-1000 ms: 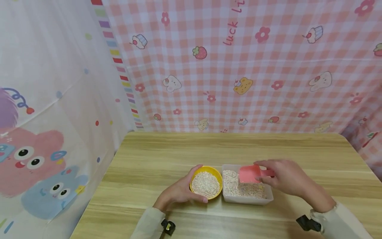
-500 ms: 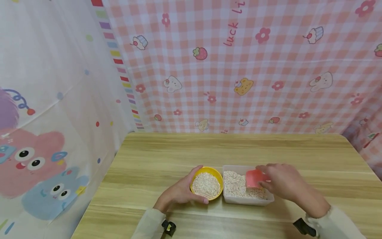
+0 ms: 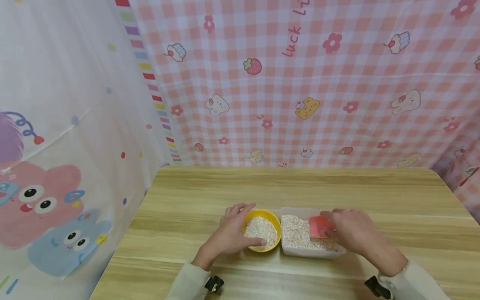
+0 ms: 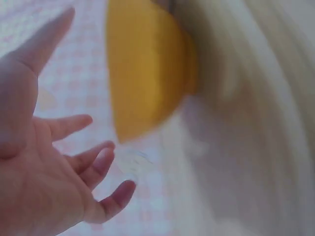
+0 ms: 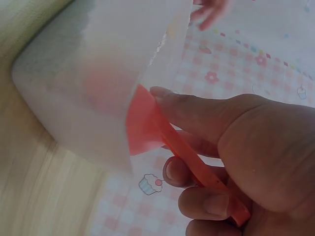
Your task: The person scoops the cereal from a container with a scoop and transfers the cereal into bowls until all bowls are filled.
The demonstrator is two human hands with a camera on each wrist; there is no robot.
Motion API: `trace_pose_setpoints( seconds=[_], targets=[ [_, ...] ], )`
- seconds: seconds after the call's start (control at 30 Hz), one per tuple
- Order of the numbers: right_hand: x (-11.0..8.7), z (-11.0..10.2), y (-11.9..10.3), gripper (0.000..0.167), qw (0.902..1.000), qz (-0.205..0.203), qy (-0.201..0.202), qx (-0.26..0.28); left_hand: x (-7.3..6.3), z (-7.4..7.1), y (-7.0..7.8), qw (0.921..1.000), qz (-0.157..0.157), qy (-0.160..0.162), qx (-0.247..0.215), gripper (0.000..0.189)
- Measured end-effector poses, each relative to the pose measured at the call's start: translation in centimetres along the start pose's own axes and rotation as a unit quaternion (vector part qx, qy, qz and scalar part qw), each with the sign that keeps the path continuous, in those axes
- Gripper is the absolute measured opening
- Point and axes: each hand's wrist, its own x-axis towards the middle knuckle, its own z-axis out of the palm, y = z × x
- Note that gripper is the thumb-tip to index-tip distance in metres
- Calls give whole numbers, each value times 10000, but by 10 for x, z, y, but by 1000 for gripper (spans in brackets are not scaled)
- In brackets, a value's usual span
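A yellow bowl (image 3: 273, 218) filled with oat flakes (image 3: 260, 231) stands left of a translucent white plastic box (image 3: 311, 252) of the same flakes. My left hand (image 3: 230, 233) is at the bowl's left side, thumb over the near rim. In the left wrist view its fingers are spread and apart from the yellow bowl (image 4: 142, 73). With my right hand (image 3: 352, 231) I grip a pink-red scoop (image 3: 318, 226) by the handle (image 5: 197, 167), thumb on top and fingers curled underneath. The scoop's blade is inside the box, its front end hidden behind the box wall in the right wrist view.
Both containers sit on a wood-grain table (image 3: 232, 183), close beside each other. A pink checked cloth (image 3: 277, 91) hangs behind it, and a white cartoon-print cloth (image 3: 93, 125) hangs to the left. A black strap is on each wrist.
The scoop has moved slightly right and lower into the flakes with my right hand. My left hand has loosened from the bowl, its fingers lifting and its thumb shifting over the rim.
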Motion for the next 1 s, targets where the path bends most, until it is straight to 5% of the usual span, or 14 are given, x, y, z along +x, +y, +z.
trace_pose_setpoints(
  seconds=[0.13, 0.33, 0.6, 1.0],
  targets=[
    [-2, 1, 3, 40, 9999, 23, 53, 122, 0, 2, 19, 9992, 316, 250, -43, 86],
    [-1, 3, 7, 43, 9994, -31, 14, 347, 7, 15, 37, 9983, 573, 96, -11, 79],
    [4, 10, 13, 45, 9979, -317, 137, 545, 16, 33, 52, 9978, 491, -429, 65, 96],
    [10, 18, 19, 47, 9950, -709, 203, 676, 23, 41, 62, 9983, 193, -476, 268, 106]
  ],
)
